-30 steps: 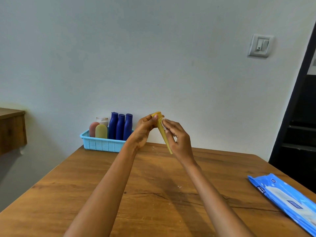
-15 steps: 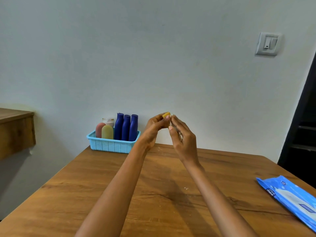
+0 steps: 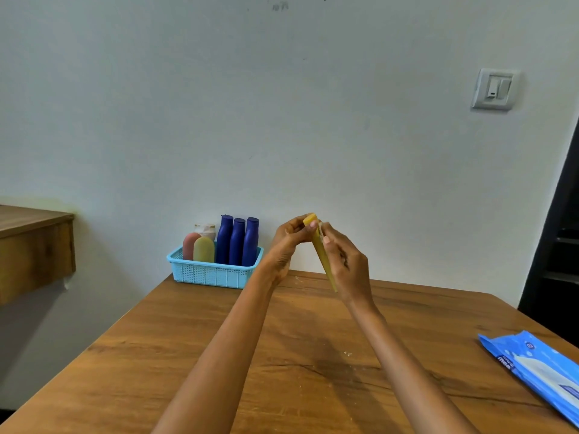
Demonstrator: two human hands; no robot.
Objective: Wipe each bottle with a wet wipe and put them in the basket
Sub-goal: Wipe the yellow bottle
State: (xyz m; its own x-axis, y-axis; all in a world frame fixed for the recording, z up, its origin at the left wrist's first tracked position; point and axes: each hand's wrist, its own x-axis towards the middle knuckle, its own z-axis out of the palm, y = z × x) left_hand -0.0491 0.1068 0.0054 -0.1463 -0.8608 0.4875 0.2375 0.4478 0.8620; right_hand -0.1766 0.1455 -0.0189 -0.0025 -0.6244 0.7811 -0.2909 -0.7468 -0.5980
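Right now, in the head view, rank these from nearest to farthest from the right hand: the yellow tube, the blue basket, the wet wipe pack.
1. yellow tube, held in the right hand.
2. blue basket, back left by the wall.
3. wet wipe pack, at the table's right edge.

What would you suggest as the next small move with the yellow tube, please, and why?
Probably slide the right hand, which pinches the wipe near the cap, down along the yellow tube. The left hand holds the tube by its top above the table, and the lower part looks unwiped; the basket comes afterwards.
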